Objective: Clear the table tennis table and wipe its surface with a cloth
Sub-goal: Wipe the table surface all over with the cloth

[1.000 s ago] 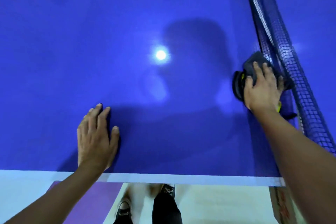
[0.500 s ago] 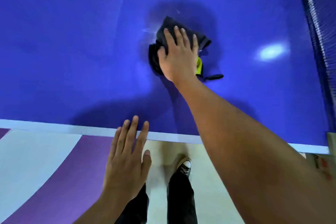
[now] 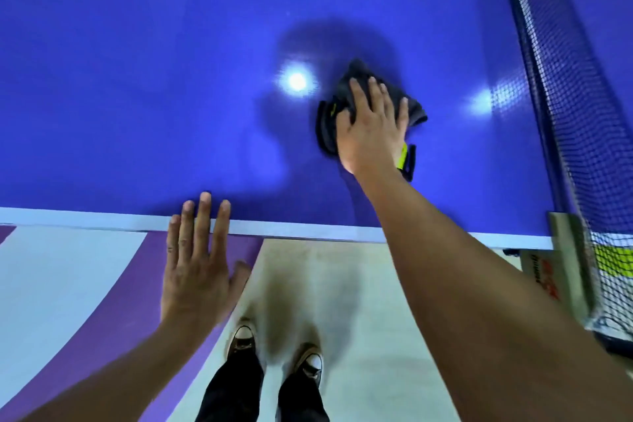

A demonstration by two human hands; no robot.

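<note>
Purple floor stripe [image 3: 102, 301] at far left, curving beneath the table edge. Left hand [image 3: 197, 260]: flat, fingers straight and slightly spread, holding nothing, fingertips reaching over the white border line of the blue table tennis table [image 3: 137, 79]. Below centre, 2 dark sneakers [image 3: 243, 341] on the pale floor. Right of centre, dark cloth [image 3: 327, 130] with yellow-green trim, bunched on the tabletop near 1 of 2 light reflections. Right hand [image 3: 371, 127]: palm down, fingers extended, pressing the cloth against the surface. Far right, net [image 3: 565, 96], apart from the cloth.
</note>
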